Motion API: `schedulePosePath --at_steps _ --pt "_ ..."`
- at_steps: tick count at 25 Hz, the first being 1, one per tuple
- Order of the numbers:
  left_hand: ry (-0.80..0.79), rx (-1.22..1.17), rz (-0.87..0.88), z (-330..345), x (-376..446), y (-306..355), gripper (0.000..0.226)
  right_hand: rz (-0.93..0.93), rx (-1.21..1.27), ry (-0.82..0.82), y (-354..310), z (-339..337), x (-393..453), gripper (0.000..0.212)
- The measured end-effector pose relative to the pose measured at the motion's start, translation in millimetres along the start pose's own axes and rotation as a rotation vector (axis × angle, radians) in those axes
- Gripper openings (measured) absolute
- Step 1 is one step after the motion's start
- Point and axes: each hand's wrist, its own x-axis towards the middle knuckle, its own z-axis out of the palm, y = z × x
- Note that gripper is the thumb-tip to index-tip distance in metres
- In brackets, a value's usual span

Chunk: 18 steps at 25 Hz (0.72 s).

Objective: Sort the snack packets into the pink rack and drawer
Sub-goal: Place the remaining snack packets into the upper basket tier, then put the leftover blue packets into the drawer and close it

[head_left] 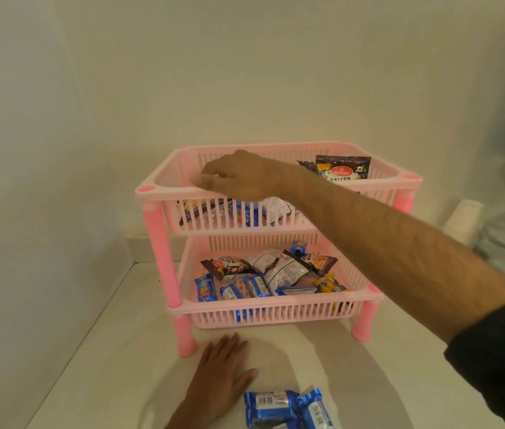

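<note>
The pink rack (276, 230) stands on the white desk (115, 366) against the wall, with 2 slatted baskets on darker pink legs. In the upper basket (393, 176) a dark salted-snack packet (342, 168) stands upright at the back right, and more packets lie along its front, seen through the slats. The lower basket (276, 314) holds a loose heap of packets (269, 274): dark, white, blue and yellow ones. The right hand (239, 176) reaches over the upper basket's front left rim, its grip curled downward; I cannot tell whether the fingers hold anything. The left hand (223, 376) lies flat on the desk in front of the rack, fingers straight. Just beside it, at the near edge, lie 2 blue packets (285, 408), touching each other. Pale cups (464, 219) and blurred blue things sit at the far right.
</note>
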Motion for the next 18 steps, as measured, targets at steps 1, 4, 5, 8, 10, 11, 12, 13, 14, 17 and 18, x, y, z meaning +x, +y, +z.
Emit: schedulePosePath --at_steps 1,4,5,8,10,11,12,13,14,17,18 --pt "-0.017 -0.022 -0.014 -2.0 -0.2 2.0 0.072 0.012 -0.030 0.046 0.6 3.1 -5.6 0.049" --pt "-0.015 -0.132 -0.059 -6.7 -6.2 9.1 0.063 0.006 -0.130 0.380 -2.6 30.2 -45.9 0.043" --pt "0.018 -0.175 -0.062 -7.9 -9.9 10.8 0.059 -0.011 -0.101 0.468 -6.7 43.6 -64.6 0.037" --pt "0.201 -0.391 -0.059 -9.4 -22.9 16.9 0.043 -0.063 -0.035 0.595 -18.2 97.2 -122.3 0.024" --pt "0.301 -0.565 -0.038 -12.4 -34.5 28.0 0.032 -0.003 0.046 0.552 -24.3 138.1 -155.5 0.019" --pt "0.332 -0.607 -0.002 -12.5 -40.5 35.2 0.031 0.066 0.096 0.494 -28.5 157.4 -171.3 0.020" --pt "0.351 -0.605 0.054 -11.9 -46.1 42.0 0.032 0.146 0.144 0.431 -33.2 176.6 -187.2 0.021" --pt "0.354 -0.579 0.124 -10.2 -51.8 48.3 0.034 0.227 0.183 0.384 -37.7 196.6 -203.1 0.024" --pt "0.346 -0.552 0.196 -7.8 -56.8 52.8 0.037 0.307 0.225 0.344 -41.5 215.2 -218.2 0.026" --pt "0.286 -0.419 0.293 -0.6 -68.8 59.0 0.047 0.542 0.401 0.203 -52.4 258.6 -259.7 0.039" --pt "0.259 -0.359 0.293 3.4 -72.7 59.7 0.050 0.591 0.432 0.146 -56.7 268.7 -271.6 0.044"
